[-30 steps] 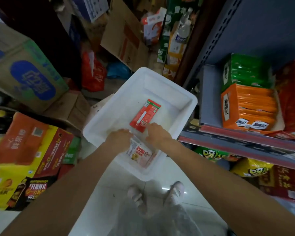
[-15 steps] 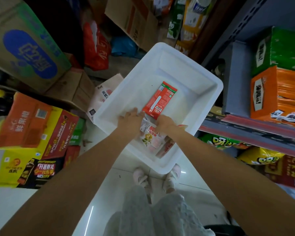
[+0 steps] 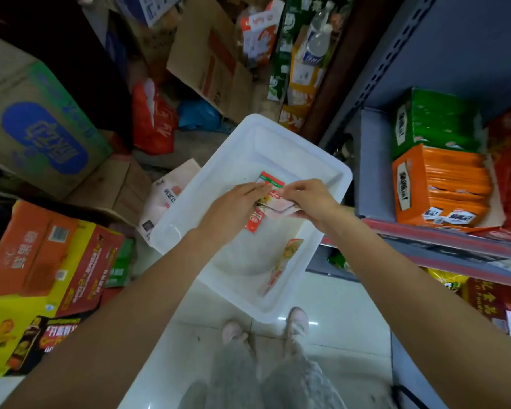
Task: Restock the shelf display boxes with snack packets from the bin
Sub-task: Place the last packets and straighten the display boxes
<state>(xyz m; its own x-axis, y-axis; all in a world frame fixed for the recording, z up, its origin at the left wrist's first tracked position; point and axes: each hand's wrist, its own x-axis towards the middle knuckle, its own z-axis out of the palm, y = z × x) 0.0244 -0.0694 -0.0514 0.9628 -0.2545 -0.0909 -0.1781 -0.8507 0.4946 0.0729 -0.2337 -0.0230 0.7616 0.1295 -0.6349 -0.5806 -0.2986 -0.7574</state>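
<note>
— Packets (image 3: 275, 202) sit stacked between both hands over the middle of the bin (image 3: 341, 180); which hand has them?

— Right hand (image 3: 310, 199) pinches the stack from its shelf-side end; left hand (image 3: 236, 202) lies with fingers fairly straight on the other end.

— And the boxes?

— Orange box (image 3: 440, 187) stands on the shelf (image 3: 431, 234) off to the right, nearer the right hand; one packet (image 3: 281, 265) leans at the bin's near wall.
</note>
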